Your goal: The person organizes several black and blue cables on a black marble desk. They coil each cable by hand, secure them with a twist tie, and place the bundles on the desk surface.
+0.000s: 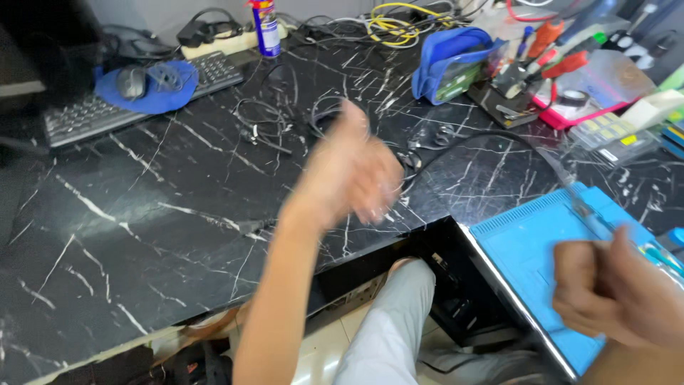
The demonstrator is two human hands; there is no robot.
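My left hand (347,173) is raised over the middle of the black marble-pattern desk (142,214). It is blurred by motion, with the fingers curled in, the thumb up, and nothing visible in it. At the lower right, my right hand (618,294) is closed on a thin metal tool (578,205) whose tip points up and to the left. That hand hovers over a blue work mat (524,249) near the desk's front edge. A black cable (456,146) runs across the desk between the two hands.
At the back left are a keyboard (85,117) and a blue cloth (160,96) with a mouse (130,80) on it. A spray can (267,28), loose black cables (274,121), a blue pouch (445,60) and a pink tray of tools (591,96) line the back. My grey-trousered leg (392,321) shows below.
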